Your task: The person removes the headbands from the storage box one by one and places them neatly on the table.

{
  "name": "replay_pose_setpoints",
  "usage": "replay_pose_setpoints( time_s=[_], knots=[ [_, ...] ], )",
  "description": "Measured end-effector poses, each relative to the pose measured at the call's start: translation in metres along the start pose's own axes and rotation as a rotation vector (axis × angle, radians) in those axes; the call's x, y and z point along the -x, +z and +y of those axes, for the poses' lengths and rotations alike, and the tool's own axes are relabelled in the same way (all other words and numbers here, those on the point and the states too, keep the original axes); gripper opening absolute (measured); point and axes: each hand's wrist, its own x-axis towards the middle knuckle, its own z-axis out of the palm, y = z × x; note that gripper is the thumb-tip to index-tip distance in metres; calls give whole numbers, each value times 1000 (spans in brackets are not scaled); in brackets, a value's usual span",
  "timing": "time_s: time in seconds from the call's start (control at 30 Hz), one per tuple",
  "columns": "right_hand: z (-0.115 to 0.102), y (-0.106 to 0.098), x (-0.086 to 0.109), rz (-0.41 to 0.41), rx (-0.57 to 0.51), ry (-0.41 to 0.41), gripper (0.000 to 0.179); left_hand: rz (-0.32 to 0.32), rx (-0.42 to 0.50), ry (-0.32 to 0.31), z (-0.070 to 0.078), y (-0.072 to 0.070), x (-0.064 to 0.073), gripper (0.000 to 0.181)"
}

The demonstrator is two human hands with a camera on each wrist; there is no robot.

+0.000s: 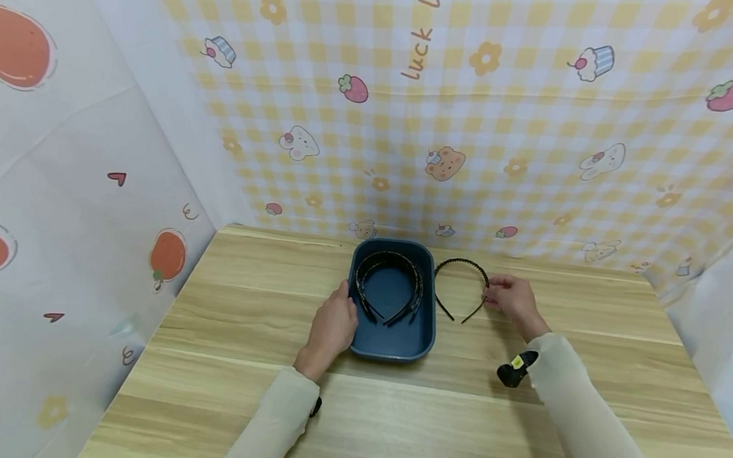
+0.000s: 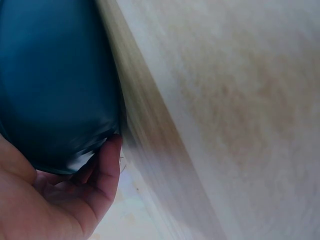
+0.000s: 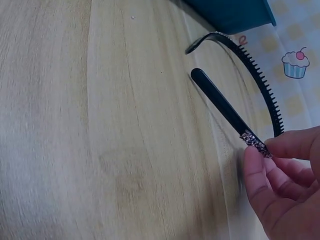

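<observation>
My left hand (image 1: 333,322) grips the left side of a dark blue plastic tray (image 1: 390,346). In the left wrist view its fingers curl under the edge of the tray (image 2: 55,85). Several black headbands (image 1: 418,293) lie nested inside, toward the far end. To the right of the tray, my right hand (image 1: 512,299) pinches one side of another black headband (image 1: 463,260). The right wrist view shows this headband (image 3: 220,102) with small teeth along its inner edge and a glittery section at the fingertips. Its two ends point toward me.
Beneath everything is a light wood-grain table (image 1: 233,305). A yellow checked cloth (image 1: 374,116) with cartoon prints hangs behind the far edge. A white printed sheet (image 1: 85,238) stands on the left.
</observation>
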Motion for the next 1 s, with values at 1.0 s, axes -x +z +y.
replay_pose_setpoints(
  time_s=[1.0],
  knots=[
    [-2,1,4,8,125,-23,41,3,-20,13,-1,1,-1,47]
  ],
)
